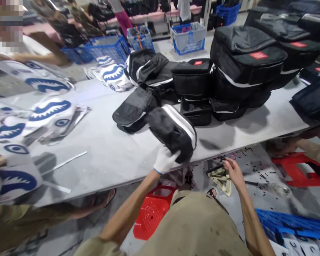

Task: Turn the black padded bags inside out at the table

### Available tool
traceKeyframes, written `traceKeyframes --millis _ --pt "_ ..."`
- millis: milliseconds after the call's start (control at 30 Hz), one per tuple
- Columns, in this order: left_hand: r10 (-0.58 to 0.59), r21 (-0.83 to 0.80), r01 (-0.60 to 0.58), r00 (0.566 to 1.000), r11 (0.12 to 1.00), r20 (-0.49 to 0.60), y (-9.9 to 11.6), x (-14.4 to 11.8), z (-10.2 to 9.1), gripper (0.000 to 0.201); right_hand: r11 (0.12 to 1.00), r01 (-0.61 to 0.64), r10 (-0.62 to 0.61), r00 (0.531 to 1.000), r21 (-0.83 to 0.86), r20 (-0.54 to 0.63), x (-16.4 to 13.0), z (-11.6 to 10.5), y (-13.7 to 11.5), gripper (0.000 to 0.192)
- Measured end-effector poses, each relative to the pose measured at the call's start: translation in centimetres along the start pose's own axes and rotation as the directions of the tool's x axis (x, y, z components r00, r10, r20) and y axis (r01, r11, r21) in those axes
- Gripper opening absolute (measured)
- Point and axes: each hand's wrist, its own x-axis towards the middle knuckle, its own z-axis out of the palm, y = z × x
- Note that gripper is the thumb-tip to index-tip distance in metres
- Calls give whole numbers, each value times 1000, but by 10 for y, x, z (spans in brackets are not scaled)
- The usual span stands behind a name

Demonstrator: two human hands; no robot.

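Observation:
My left hand [165, 160], in a white glove, is closed on the lower end of a black bag [166, 129] with a white stripe along its side. The bag is tilted over the near part of the table [106, 156]. Past the table's front edge, my right hand [234, 171] is bare, with its fingers pinched together. Something dark and thin shows at its fingertips, too small to make out. Just beyond the held bag lies a flat black bag [134, 108]. More black bags [192, 80] are heaped behind it.
Tall stacked black bags [248, 57] fill the right. White bags with blue shark faces [49, 115] lie left, near co-workers' hands. A red stool [153, 209] stands below me, another red stool [296, 170] at right. A blue crate [296, 222] sits lower right.

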Motion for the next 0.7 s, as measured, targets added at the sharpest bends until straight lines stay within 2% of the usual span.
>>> traceKeyframes --millis 33,67,133,200,267,333,400,467,500,533,600,700 --pt "129 47 -132 990 990 62 4 -9 11 28 996 75 -77 996 40 51 6 15 -31 80" --pt "249 86 -260 961 962 121 6 -15 19 26 987 144 -150 985 71 86 10 30 -62 79" --pt "390 122 -423 893 898 226 7 -21 28 25 961 256 -268 953 102 140 12 56 -114 79" --pt "401 141 -454 868 880 292 4 -21 28 21 950 312 -309 941 0 134 10 74 -148 81" --pt "313 204 -378 904 903 290 3 -19 22 20 928 323 -309 946 -186 100 6 83 -165 80" --pt "187 228 -227 965 947 184 7 -21 16 22 882 311 -298 950 -353 93 5 86 -169 72" --pt "115 169 -110 993 979 -20 22 -29 13 29 855 316 -291 949 -411 124 7 88 -167 61" --pt "131 130 -105 968 986 -216 43 -38 17 52 874 326 -291 945 -361 149 10 90 -163 54" --pt "163 154 -124 948 980 -272 55 -41 22 68 891 332 -296 942 -310 157 11 91 -160 53" --pt "199 206 -141 935 968 -294 65 -42 28 82 907 336 -302 939 -253 165 12 91 -156 53" --pt "255 341 -157 931 927 -263 78 -36 42 99 936 322 -296 938 -140 179 13 86 -141 55" --pt "274 492 -135 935 860 -223 79 -15 56 100 987 157 -159 971 26 177 11 67 -96 68"
